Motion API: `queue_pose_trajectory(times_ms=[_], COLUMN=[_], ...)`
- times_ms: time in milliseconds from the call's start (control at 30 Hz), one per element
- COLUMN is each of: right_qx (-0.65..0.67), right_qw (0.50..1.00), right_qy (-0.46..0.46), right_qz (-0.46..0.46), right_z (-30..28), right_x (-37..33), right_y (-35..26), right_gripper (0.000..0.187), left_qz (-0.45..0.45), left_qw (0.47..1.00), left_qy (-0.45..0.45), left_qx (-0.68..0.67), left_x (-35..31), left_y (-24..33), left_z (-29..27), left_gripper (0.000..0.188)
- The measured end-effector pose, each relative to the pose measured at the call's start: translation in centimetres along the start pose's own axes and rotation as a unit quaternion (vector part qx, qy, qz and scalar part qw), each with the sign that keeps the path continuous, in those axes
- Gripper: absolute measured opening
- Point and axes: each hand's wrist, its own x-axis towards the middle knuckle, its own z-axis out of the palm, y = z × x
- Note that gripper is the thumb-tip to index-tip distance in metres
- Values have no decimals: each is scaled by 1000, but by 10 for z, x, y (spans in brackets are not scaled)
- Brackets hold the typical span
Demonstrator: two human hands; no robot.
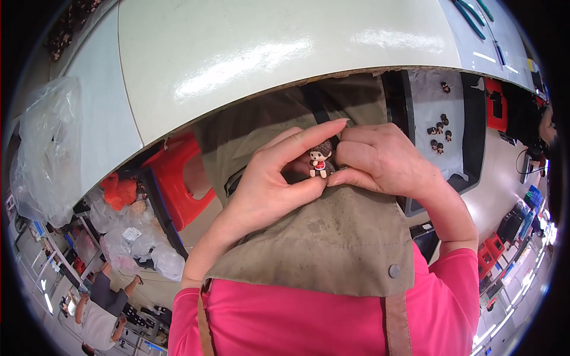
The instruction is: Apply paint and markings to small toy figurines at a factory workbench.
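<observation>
A small toy figurine [319,162] with brown hair, a pale face and a red and white front sits upright between my two hands, above my lap. My left hand [270,172] is closed around it, index finger stretched above its head and thumb below its feet. Pressed against the figurine's right side, my right hand [383,157] has its fingers curled in and its thumb by the figure's base. What lies inside that right grip is hidden. Beneath both hands spreads a brown apron [314,237].
A white worktable [285,41] stands in front, with green-handled pliers [469,18] at far right. Several similar figurines [440,127] lie in a dark, lined tray [424,95] on the right. A red stool [181,178] and plastic bags [139,237] are left. Another person [101,314] is at lower left.
</observation>
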Motion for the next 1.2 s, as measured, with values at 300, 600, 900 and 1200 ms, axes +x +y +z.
queue_pose_trajectory(times_ms=[300,600,900,1200], right_qx=[-35,-54,-82,-87], right_qw=[999,996,996,996], right_qy=[27,57,24,4], right_qz=[-16,-29,-17,-15], right_z=[0,-1,-5,-7], right_x=[3,5,7,6], right_y=[0,-2,-6,-8], right_gripper=[36,35,33,34], left_qz=[21,22,28,23], left_qw=[1000,997,993,993], left_qy=[8,7,19,18], left_qx=[13,80,115,115], left_x=[1,-2,-3,-5], left_y=[-2,3,5,3], left_z=[-2,-1,-1,-1], left_gripper=[60,60,60,59])
